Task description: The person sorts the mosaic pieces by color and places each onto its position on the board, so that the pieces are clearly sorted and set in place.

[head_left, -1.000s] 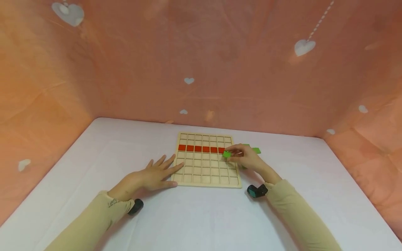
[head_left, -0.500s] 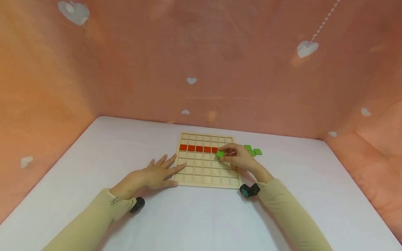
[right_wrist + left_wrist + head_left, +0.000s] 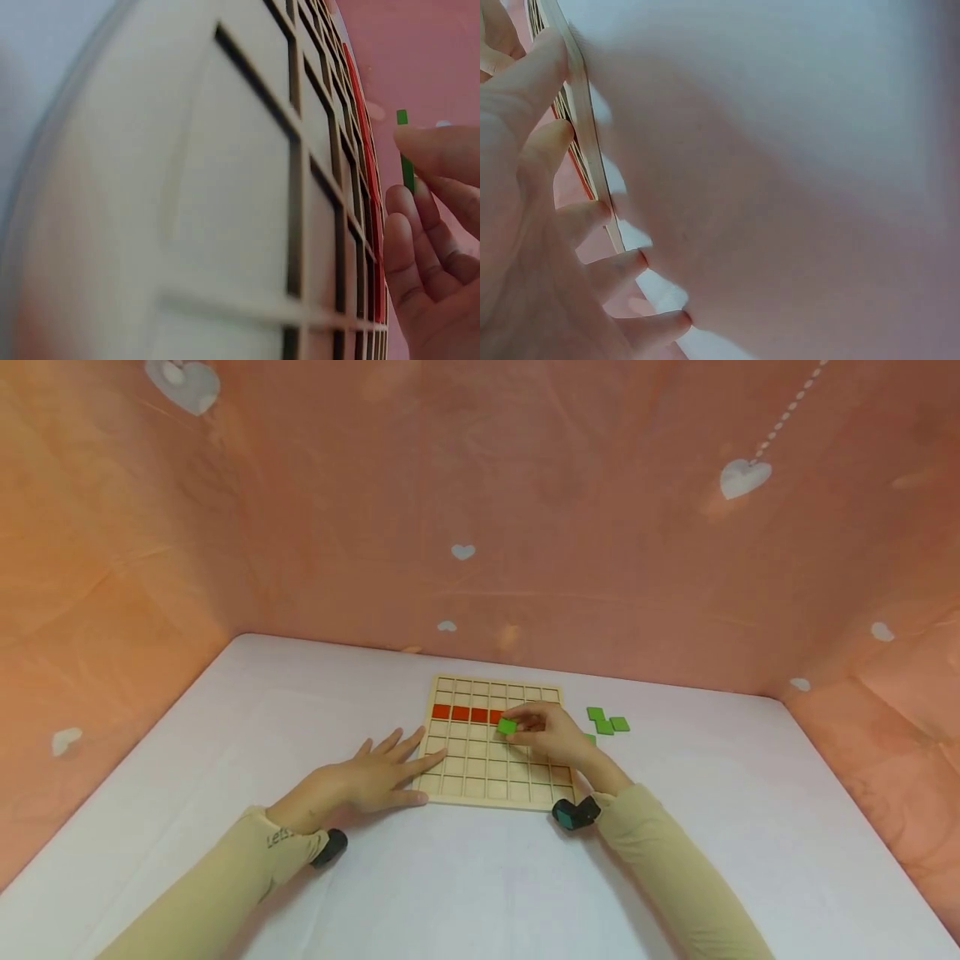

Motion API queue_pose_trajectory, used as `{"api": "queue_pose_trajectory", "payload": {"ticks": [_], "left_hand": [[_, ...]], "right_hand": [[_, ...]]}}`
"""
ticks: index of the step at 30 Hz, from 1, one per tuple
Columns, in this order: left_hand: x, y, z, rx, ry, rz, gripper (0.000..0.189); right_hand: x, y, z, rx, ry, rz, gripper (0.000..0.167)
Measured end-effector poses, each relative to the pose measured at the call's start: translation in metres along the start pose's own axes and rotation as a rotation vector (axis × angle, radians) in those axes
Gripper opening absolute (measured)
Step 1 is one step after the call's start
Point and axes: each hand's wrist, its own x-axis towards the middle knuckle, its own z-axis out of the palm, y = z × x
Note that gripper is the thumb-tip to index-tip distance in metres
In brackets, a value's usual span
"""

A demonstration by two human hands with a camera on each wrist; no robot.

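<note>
A wooden grid board (image 3: 476, 768) lies on the table, with a row of red square tiles (image 3: 461, 714) set across it. My right hand (image 3: 558, 737) pinches a green square tile (image 3: 507, 727) between thumb and fingers, over the board just below the red row. In the right wrist view, the green tile (image 3: 407, 169) shows edge-on, held apart from the board. My left hand (image 3: 367, 779) is spread, its thumb and fingers touching the board's left edge. The left wrist view shows the fingers (image 3: 547, 142) against the board's side (image 3: 589, 139). Right-hand red tiles are hidden behind my right hand.
Several loose green tiles (image 3: 604, 727) lie on the white table (image 3: 675, 752) to the right of the board, one partly behind my right wrist. A pink-orange cloth (image 3: 570, 568) with heart shapes stands behind and at both sides.
My right hand has moved left over the board with the green tile, from the right end of the red row towards its middle. The left hand stays at the board's edge.
</note>
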Motion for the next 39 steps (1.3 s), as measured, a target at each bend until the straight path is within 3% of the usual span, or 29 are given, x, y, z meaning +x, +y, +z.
{"api": "queue_pose_trajectory", "payload": {"ticks": [12,39], "left_hand": [[-0.001,0.003,-0.004,0.009,-0.022,-0.018,0.065],[-0.001,0.003,-0.002,0.000,-0.020,-0.024,0.066]], "right_hand": [[0.015,-0.011,0.014,-0.007,-0.021,0.024,0.034],[0.037,-0.030,0.045,0.007,-0.033,-0.049,0.032]]}}
